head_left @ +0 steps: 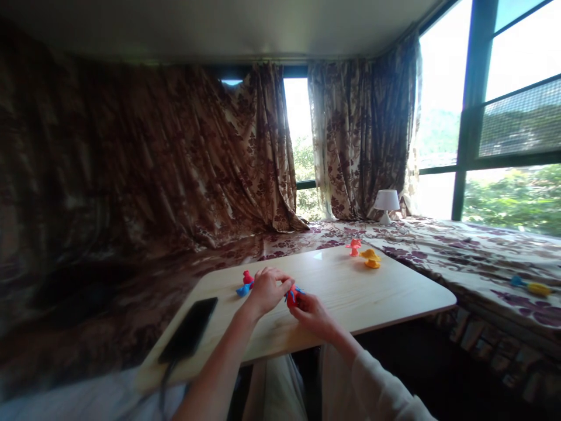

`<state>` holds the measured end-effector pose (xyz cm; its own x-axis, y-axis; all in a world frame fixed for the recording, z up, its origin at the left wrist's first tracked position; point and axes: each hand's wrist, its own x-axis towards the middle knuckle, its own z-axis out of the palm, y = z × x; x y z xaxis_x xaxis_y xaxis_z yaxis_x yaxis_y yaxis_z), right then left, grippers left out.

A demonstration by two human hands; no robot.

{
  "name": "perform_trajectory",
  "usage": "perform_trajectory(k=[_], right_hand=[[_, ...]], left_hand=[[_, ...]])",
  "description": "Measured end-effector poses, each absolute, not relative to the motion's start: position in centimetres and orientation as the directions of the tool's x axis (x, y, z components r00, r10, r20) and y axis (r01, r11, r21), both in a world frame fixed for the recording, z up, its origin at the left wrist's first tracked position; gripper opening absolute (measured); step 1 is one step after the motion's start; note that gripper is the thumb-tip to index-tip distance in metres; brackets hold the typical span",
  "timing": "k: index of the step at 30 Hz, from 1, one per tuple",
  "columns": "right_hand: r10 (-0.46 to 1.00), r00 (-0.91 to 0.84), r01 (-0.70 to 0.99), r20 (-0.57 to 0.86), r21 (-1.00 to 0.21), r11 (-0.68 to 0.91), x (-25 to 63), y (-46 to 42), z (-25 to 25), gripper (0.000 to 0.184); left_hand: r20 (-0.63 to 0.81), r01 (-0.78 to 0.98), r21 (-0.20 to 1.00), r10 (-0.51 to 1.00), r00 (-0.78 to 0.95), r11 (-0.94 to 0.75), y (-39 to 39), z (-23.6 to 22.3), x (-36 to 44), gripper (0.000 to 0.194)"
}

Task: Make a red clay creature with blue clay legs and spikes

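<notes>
Both my hands meet over the middle of a light wooden table. My right hand pinches a small red and blue toy piece. My left hand has its fingers curled onto the same piece from the left. Just behind my left hand lie a red piece and a blue piece on the table. At the table's far right stand a small red toy and a yellow toy.
A black phone with a cable lies at the table's near left. A floral-covered ledge runs behind and to the right, bearing a small white lamp and a blue and yellow toy. Patterned curtains and windows stand behind.
</notes>
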<state>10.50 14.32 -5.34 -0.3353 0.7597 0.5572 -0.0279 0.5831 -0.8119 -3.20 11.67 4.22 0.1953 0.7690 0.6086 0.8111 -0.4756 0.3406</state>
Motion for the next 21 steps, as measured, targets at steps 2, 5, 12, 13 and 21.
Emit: perform_trajectory(k=[2,5,12,13,21], right_hand=[[0.767,-0.329,-0.007,0.551,-0.814,0.581,10.5,14.4,-5.4,0.020],[0.767,-0.329,0.007,0.551,-0.811,0.585,10.6,14.3,-5.3,0.018],[0.781,-0.329,0.019,0.531,-0.823,0.568,10.8,14.0,-4.7,0.017],[0.786,-0.312,0.040,0.533,-0.820,0.572,10.8,14.1,-4.7,0.016],[0.878,0.016,0.578,0.478,-0.721,0.382,15.1,17.1,-4.7,0.020]], left_hand=[[0.617,0.825,0.328,0.766,0.182,-0.460,11.6,4.2,-3.1,0.024],[0.633,0.843,0.309,0.757,0.163,-0.440,11.5,3.9,-2.7,0.023],[0.683,0.842,0.352,0.727,0.068,-0.410,12.1,4.2,-2.8,0.026],[0.695,0.838,0.370,0.718,0.037,-0.402,12.2,4.1,-3.2,0.027],[0.686,0.838,0.470,0.712,-0.151,-0.276,11.3,-2.4,-5.9,0.028]])
